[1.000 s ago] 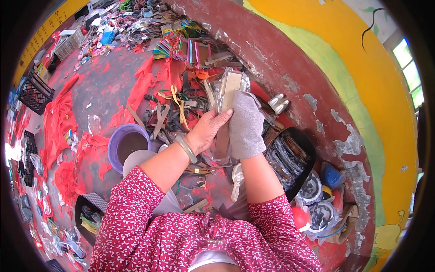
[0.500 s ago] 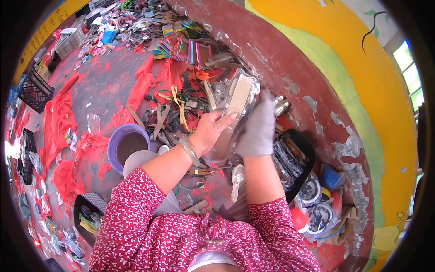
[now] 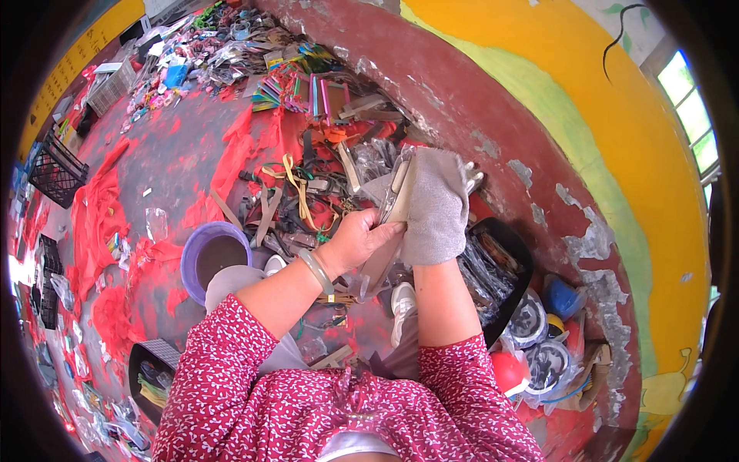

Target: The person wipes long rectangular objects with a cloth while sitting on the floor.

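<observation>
Shifted leftward since half a second ago is the right hand [image 3: 431, 223], covered by a grey cloth mitt [image 3: 440, 189]: then it was a blur just right of the clear-wrapped packet [image 3: 396, 206]; now it is laid over the packet's right side.

Nearest, below and right of the purple bucket [image 3: 189, 266], a patterned sleeve [image 3: 219, 362] is seen, and a pale bracelet [image 3: 316, 272] is worn on the left wrist. By judgement, the handling is partway along: the packet has been lifted clear of the floor, but it has not been set down, and how much mitt work is left cannot be read.

Right of the bucket, the packet is gripped by the left hand [image 3: 352, 245], its face crossed by the thumb, the other fingers mostly hidden. Its upper end is partly covered by the mitt; its lower end is left jutting below the thumb. Whether the right fingers are curled or spread cannot be told.

Farther right of the bucket, a black crate [image 3: 524, 260] is filled with wrapped goods [image 3: 491, 279]. Beyond the bucket, yellow straps [image 3: 292, 177] are tangled; farthest, mixed small goods [image 3: 231, 46] are heaped.
</observation>
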The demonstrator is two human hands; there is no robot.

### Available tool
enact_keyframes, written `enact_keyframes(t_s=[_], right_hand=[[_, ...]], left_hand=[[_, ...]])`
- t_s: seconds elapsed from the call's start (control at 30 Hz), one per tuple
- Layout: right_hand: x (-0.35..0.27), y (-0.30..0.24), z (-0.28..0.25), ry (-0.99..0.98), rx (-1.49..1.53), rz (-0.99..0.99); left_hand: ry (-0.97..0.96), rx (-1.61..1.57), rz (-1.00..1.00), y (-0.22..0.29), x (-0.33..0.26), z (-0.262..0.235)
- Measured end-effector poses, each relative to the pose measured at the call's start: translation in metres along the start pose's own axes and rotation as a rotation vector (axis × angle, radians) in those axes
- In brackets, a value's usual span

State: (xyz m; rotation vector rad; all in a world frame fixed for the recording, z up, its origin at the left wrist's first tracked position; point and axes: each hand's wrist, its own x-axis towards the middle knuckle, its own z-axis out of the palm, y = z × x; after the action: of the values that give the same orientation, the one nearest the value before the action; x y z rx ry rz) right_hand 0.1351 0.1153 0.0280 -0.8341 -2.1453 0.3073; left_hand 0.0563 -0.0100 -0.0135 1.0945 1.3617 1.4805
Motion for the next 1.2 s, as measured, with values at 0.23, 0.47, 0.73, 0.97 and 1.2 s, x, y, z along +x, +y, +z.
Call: enact_keyframes(t_s=[0.23, 0.47, 0.73, 0.97, 1.2], right_hand=[[0.001, -0.004, -0.013, 0.055, 1.001, 0.577], [0.018, 0.029, -0.05, 0.035, 0.992, 0.527], [0.002, -0.04, -0.028, -0.322, 1.335, 0.667], [0.009, -0.026, 0.001, -0.262, -0.023, -0.076], [-0.005, -0.028, 0.004, -0.305, 0.521, 0.159]], left_hand=[[-0.044, 0.015, -0.082, 0.014, -0.002, -0.006], [0.083, -0.177, -0.1, 0.0, -0.008, -0.031], [0.0, -0.302, -0.137, 0.005, 0.004, -0.028], [-0.12, -0.422, -0.159, 0.015, -0.001, -0.012], [0.07, -0.382, -0.148, 0.021, 0.006, -0.017]])
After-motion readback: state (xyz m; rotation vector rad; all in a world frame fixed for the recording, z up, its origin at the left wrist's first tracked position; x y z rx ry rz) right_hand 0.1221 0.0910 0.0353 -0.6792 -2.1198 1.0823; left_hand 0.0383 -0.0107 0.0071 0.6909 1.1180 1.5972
